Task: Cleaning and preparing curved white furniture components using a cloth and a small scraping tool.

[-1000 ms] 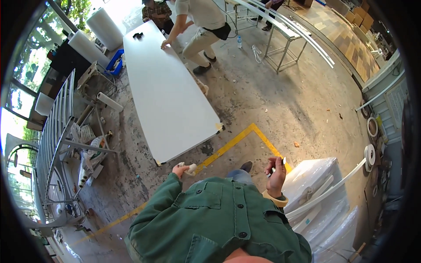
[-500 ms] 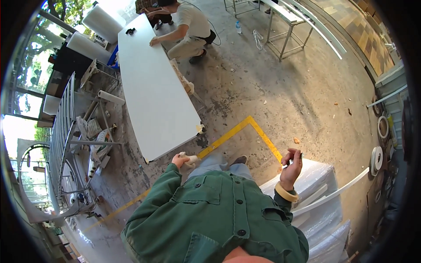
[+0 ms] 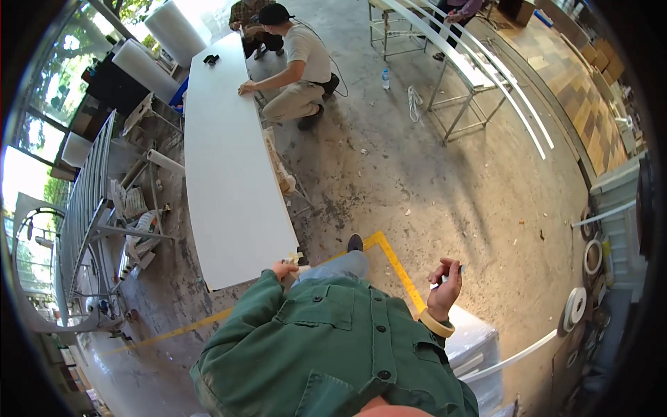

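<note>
My left hand (image 3: 283,268) is closed on an off-white, crumpled cloth-like thing (image 3: 302,270), close to the near end of a long white panel (image 3: 233,174). My right hand (image 3: 445,286) is raised to the right with curled fingers. A small, thin item shows between those fingers, too small to name. Around my right wrist sits a tan ring like a roll of tape (image 3: 435,324). A scrap of pale tape (image 3: 296,257) clings to the panel's near right corner. At the far part of the panel, a crouching person in a white shirt (image 3: 310,54) rests a hand on its edge.
A second person (image 3: 253,28) is beyond the panel. Metal racks (image 3: 90,215) stand at left. White strips (image 3: 486,59) lie over a metal stand (image 3: 462,104). A bottle (image 3: 385,78) is on the floor. A yellow floor line (image 3: 399,271) and a plastic-wrapped stack (image 3: 476,340) are near me.
I have stepped forward, so the panel's near end now lies closer to my left hand. The wrapped stack has slipped lower in view. Both hands keep their grip.
</note>
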{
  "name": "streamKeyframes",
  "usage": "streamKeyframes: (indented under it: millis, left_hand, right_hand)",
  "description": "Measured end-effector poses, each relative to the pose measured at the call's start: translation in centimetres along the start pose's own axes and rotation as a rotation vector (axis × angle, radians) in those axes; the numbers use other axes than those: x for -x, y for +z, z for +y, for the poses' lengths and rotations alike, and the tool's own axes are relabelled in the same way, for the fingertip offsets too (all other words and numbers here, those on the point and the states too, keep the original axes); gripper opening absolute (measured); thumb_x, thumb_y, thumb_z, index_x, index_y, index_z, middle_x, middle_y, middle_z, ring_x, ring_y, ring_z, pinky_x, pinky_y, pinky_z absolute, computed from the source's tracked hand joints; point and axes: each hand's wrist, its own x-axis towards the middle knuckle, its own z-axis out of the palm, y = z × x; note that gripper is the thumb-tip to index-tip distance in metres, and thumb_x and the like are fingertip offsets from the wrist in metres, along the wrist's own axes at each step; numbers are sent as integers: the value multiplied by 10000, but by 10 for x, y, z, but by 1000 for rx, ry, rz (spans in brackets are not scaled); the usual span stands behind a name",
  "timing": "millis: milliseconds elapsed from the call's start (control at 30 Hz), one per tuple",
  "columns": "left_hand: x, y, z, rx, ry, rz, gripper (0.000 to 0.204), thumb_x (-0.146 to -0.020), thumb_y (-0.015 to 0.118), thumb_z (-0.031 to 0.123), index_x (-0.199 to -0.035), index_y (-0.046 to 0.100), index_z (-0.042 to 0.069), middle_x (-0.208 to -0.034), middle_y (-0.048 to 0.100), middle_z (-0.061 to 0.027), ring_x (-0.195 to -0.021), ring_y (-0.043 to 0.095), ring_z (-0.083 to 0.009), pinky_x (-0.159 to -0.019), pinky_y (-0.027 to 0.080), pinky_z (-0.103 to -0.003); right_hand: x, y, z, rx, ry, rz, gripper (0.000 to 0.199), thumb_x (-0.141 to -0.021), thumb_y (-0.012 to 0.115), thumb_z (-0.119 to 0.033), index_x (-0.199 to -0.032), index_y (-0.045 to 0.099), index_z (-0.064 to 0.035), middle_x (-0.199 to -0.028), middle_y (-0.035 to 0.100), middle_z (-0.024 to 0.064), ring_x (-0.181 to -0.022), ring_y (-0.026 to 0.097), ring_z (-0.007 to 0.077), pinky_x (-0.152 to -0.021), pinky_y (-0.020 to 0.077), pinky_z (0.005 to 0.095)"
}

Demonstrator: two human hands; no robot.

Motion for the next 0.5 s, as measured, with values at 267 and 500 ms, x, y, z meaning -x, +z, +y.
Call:
streamKeyframes:
  millis: [267, 500]
  left_hand:
    - [-28, 25, 172, 74, 218, -104, 465, -640, 808, 152, -1054, 636, 33, -937, 659, -83, -798, 623, -200, -726, 508, -356]
    - [-28, 65, 256, 149, 256, -8, 399, -700, 777, 164, -1056, 640, 49, -984, 659, -74, -869, 620, -198, -794, 496, -342]
  right_hand:
    - [-104, 76, -41, -25, -57, -41, 360, -995, 425, -339, -896, 581, -30, -602, 429, 6, -523, 390, 100, -519, 335, 248]
    - [-196, 99, -40, -18, 36, -69, 367, -989, 443, -344, -887, 587, -22, -603, 438, 4, -525, 394, 98, -525, 335, 251]
